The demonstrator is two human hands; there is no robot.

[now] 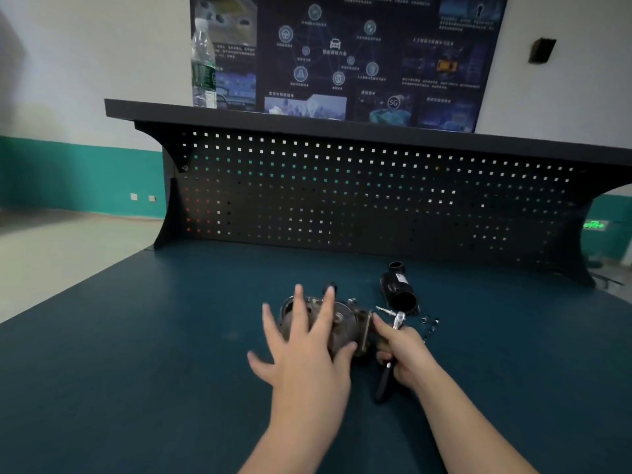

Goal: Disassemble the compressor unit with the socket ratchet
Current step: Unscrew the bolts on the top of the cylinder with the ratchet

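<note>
Two bare forearms rise from the bottom edge of the frame toward the middle. At lower centre the left hand (301, 350) has its fingers (298, 302) straight and spread apart, laid over the top of the compressor unit (342, 323), which sits on the dark blue tabletop (136, 354) just right of centre. To its right, the right hand (403, 350) has its fingers curled tight around the socket ratchet (393, 340); the ratchet's black grip pokes down below the fist and its shiny head shows above the knuckles, close to the unit's flanged right end. Whether the head touches that flange is hard to tell.

Just above and right of the ratchet head lies a black tube-like part (398, 289), open end facing the camera. A few small loose bolts (430, 325) lie further right, near it.

Bare tabletop stretches wide on the left, ending at a slanted edge in the left of the frame, and more lies bare lower right. A black pegboard (342, 193) closes the far side, with a shelf (239, 114) on top carrying a water bottle (204, 66) at upper left.
</note>
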